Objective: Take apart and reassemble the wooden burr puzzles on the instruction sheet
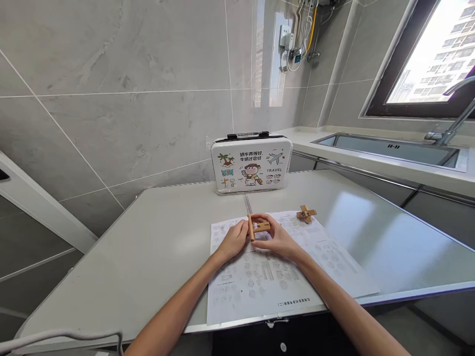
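Observation:
My left hand (pixel 234 242) has its fingers closed on the left side of an upright wooden puzzle stick (pixel 251 229). From the other side, the thumb and fingers of my right hand (pixel 279 239) curve around the same stick, touching it near its top and bottom. A notched wooden puzzle piece (pixel 263 226) lies crosswise against the stick, within the curve of my right hand. Whether the two pieces are joined cannot be made out. Both hands are over a printed sheet (pixel 260 296) covered in small diagrams. Several crossed wooden pieces (pixel 306 213) rest at the sheet's far right.
A white case (pixel 252 165) with cartoon prints stands upright at the back of the pale table (pixel 166 247), by the tiled wall. To the right are a counter with a sink (pixel 393 148) and a tap (pixel 454 121). A cable (pixel 67 333) crosses the lower left.

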Tool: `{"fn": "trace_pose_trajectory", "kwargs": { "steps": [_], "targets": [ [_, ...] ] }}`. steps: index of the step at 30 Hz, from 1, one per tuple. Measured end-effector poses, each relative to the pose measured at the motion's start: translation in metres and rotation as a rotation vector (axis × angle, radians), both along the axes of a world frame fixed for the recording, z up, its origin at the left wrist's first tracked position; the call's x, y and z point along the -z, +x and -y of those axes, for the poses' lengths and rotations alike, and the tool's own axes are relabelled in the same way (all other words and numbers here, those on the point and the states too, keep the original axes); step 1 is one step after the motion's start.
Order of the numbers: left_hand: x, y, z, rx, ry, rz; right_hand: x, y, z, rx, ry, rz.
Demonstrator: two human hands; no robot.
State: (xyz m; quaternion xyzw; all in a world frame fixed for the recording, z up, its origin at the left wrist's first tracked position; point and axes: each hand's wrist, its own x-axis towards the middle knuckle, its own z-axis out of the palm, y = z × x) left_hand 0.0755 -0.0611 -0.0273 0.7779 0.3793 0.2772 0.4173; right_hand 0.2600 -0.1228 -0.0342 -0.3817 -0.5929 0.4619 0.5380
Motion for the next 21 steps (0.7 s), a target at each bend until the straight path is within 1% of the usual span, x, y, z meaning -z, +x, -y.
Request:
{"fn": "trace_pose_trajectory", "kwargs": {
  "steps": [5,11,15,17,19,21],
  "targets": [
    [0.003,0.003,0.001,-0.008,-0.023,0.046,0.003,0.002,-0.002,0.005,0.008,-0.011],
    [0.009,0.004,-0.001,-0.006,-0.074,0.171,0.004,0.003,-0.003,-0.051,-0.014,-0.062],
    [0.01,0.002,-0.002,0.001,-0.088,0.182,0.006,0.003,-0.004,-0.069,-0.038,-0.106],
    [0.009,0.002,-0.003,0.005,-0.127,0.206,0.009,0.003,-0.005,-0.065,-0.035,-0.125],
    [0.008,0.001,-0.006,-0.027,-0.195,0.268,0.012,0.003,-0.007,-0.05,-0.021,-0.12],
    [0.007,-0.001,-0.01,-0.099,-0.242,0.342,0.015,0.002,-0.008,-0.017,-0.013,-0.077]
  ]
}}
